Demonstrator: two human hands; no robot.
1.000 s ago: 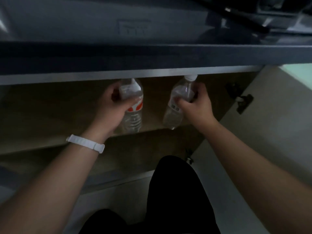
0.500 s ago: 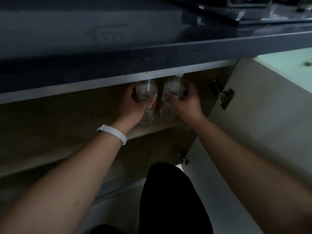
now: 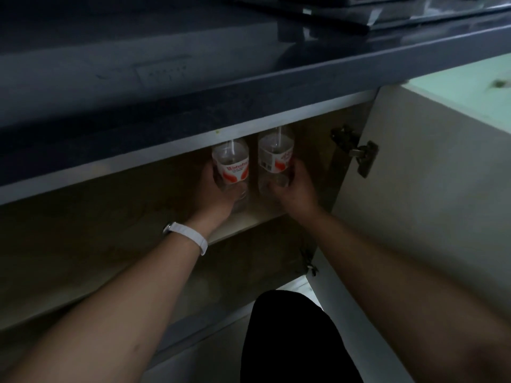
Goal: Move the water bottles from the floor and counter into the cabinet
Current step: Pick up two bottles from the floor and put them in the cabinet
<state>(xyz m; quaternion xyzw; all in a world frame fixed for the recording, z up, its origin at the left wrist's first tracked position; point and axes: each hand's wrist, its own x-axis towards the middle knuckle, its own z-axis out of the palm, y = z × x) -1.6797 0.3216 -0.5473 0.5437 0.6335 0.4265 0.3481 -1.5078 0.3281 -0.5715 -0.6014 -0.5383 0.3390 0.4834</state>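
Both bottles now stand deeper on the cabinet shelf (image 3: pixel 243 226), upright, side by side. My left hand (image 3: pixel 218 196) wraps the left bottle (image 3: pixel 231 167); my right hand (image 3: pixel 294 189) wraps the right bottle (image 3: pixel 275 158). Clear ribbed plastic, red-white labels.

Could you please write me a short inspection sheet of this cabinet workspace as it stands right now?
Surface: wooden cabinet shelf, dim, bare apart from the bottles.
Job's things: left water bottle and right water bottle, upright, side by side at the shelf's right end, tops hidden behind the counter edge.
Clutter: nothing seen.
Hands: left hand, white wristband on its wrist, wrapped around the left bottle; right hand around the right bottle.
Cables: nothing seen.
Surroundings: dark countertop above; open cabinet door on the right with its hinge; a lower compartment below, too dark to read.
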